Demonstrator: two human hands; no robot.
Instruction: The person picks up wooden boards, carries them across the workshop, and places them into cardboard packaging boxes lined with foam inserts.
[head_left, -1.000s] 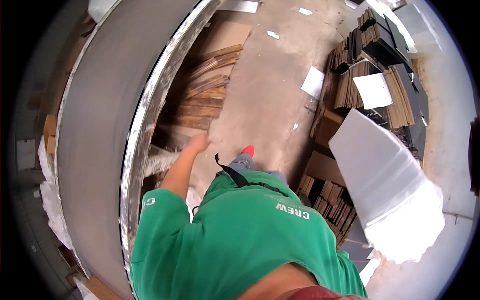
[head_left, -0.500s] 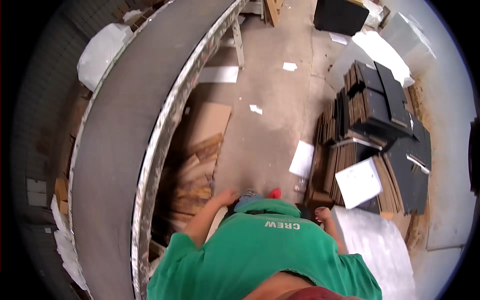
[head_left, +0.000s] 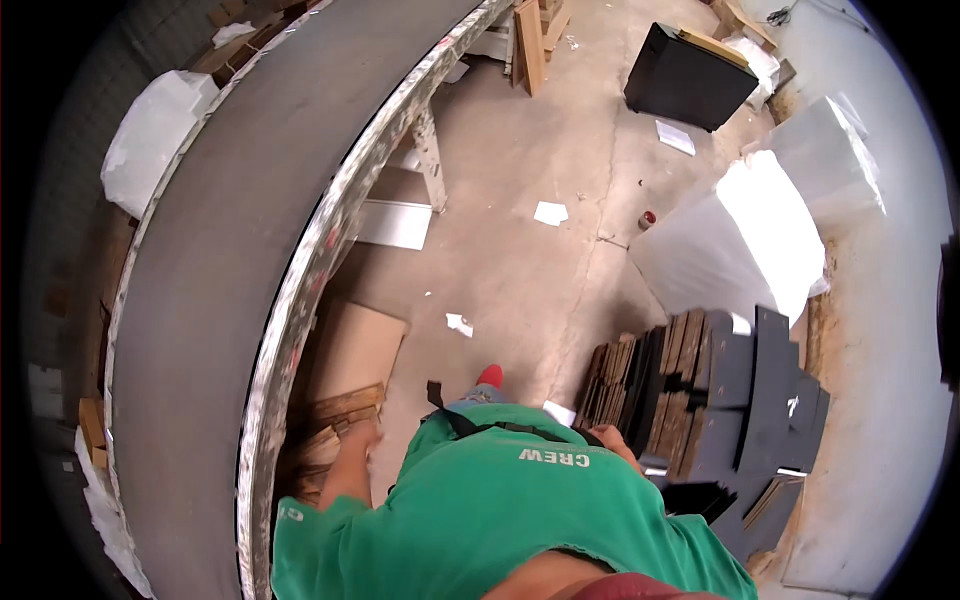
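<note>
My left hand [head_left: 361, 438] swings out beside my body, its fingers loosely apart with nothing visible in them. It is nearest to the broken wooden boards [head_left: 335, 425] on the floor by the conveyor, apart from them as far as I can tell. Close to my waist is my right hand [head_left: 608, 437], partly covered by the green shirt [head_left: 520, 490], and its fingers are too hidden to read. A stack of black-faced brown panels [head_left: 690, 380] stands just beyond it. One red shoe tip [head_left: 490, 375] shows ahead of me.
A long grey conveyor belt [head_left: 230, 210] runs along my left. White wrapped bundles [head_left: 735, 240] stand against the right wall. Farther ahead are a black box-like item [head_left: 690, 75] and wooden boards [head_left: 530, 45]. Paper scraps [head_left: 550, 213] and a brown sheet [head_left: 355, 345] lie on the floor.
I have moved forward along the aisle; the panel stack, bundles and floor scraps are nearer. My left hand has swung outward and my right hand has come in toward my waist.
</note>
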